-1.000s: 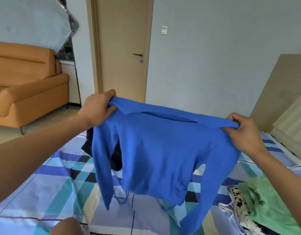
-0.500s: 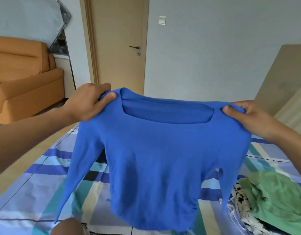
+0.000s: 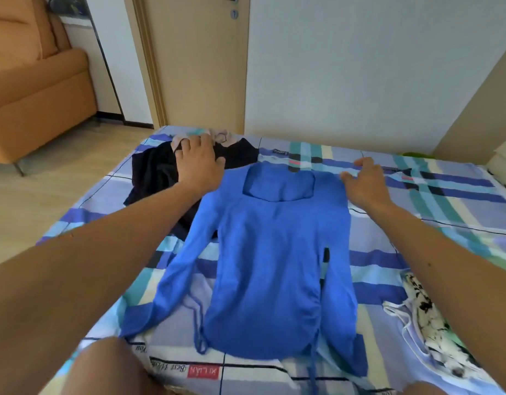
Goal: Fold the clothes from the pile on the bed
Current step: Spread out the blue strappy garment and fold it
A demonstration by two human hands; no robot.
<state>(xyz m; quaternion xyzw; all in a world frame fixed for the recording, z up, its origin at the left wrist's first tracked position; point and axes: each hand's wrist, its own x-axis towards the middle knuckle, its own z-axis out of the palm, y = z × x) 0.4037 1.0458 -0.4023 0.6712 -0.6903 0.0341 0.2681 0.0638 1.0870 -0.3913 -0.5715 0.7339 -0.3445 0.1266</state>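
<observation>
A blue long-sleeved top (image 3: 274,252) lies spread flat on the plaid bed sheet (image 3: 445,201), neckline toward the far side, sleeves trailing down along both sides. My left hand (image 3: 199,163) hovers palm down with spread fingers at the top's left shoulder, over a dark clothes pile (image 3: 155,175). At the right shoulder my right hand (image 3: 363,183) has relaxed fingers, thumb near the fabric edge, holding nothing. A pale garment (image 3: 220,135) peeks out behind the dark pile.
A white garment with black print (image 3: 425,317) lies at the right edge of the bed. An orange sofa (image 3: 32,81) stands at the left across wood floor. A door (image 3: 200,67) and wall are behind the bed. My knee (image 3: 109,366) shows at the bottom.
The blue top, held up in the air by both shoulders before, now lies flat on the bed. Both hands have let go of it and the view has tilted down.
</observation>
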